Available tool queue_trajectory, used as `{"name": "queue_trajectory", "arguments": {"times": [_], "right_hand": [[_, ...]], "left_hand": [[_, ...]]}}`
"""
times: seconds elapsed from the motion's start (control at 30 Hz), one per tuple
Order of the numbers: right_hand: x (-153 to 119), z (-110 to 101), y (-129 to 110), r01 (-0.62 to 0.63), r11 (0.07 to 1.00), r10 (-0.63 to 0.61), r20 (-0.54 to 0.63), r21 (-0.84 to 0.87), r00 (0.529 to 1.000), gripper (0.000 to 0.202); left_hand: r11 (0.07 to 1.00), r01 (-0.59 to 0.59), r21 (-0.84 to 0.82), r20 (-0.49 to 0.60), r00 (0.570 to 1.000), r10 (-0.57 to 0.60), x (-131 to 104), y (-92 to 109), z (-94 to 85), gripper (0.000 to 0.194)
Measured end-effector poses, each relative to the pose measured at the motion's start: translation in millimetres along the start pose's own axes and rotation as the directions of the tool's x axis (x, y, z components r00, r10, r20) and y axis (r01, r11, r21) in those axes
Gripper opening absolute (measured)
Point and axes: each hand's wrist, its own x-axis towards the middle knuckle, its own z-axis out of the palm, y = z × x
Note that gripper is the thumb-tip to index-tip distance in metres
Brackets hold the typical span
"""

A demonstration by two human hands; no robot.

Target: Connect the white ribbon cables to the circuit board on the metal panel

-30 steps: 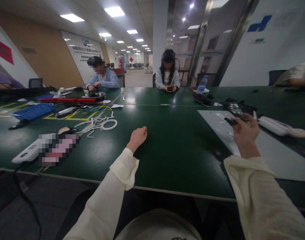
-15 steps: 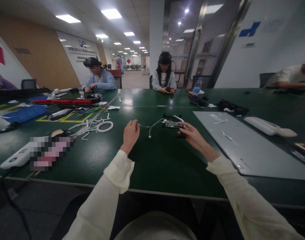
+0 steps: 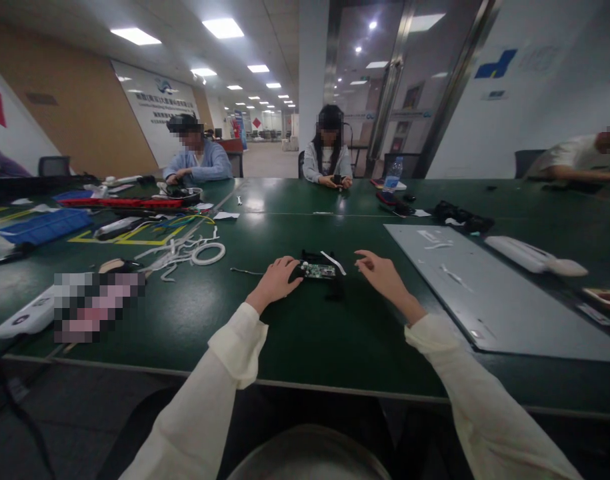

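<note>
A green circuit board [image 3: 319,271] in a black frame lies on the dark green table in front of me. My left hand [image 3: 276,280] grips its left end, with fingers on the far side and thumb on the near side. A thin cable [image 3: 245,271] trails out to the left from under that hand. Across the board's right end slants a white strip [image 3: 333,262]. My right hand [image 3: 383,275] is just right of the board, not touching it, its fingers apart and holding nothing.
On the left lie white tubing [image 3: 209,253], a blue tray [image 3: 42,227] and a white device [image 3: 27,313]. A grey metal panel [image 3: 475,300] covers the table on my right, beside a white long-handled device [image 3: 535,255]. Co-workers sit across the table.
My left hand has let go of the cable's end and moved right onto the board. The board has shifted left and nearer to me. My right hand has released it.
</note>
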Motion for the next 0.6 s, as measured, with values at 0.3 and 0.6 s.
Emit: {"name": "queue_trajectory", "arguments": {"times": [0.3,0.6], "right_hand": [[-15,-67,91,-0.503,0.736,0.322,-0.42,-0.452,0.848,0.049],[-39,-96,149,-0.768,0.604,0.61,-0.498,-0.212,0.617,0.017]], "left_hand": [[0.998,0.053,-0.039,0.03,0.998,-0.051,0,-8,-1.4,0.041],[0.997,0.044,-0.06,0.071,0.997,-0.04,-1,-10,-5.2,0.037]]}}
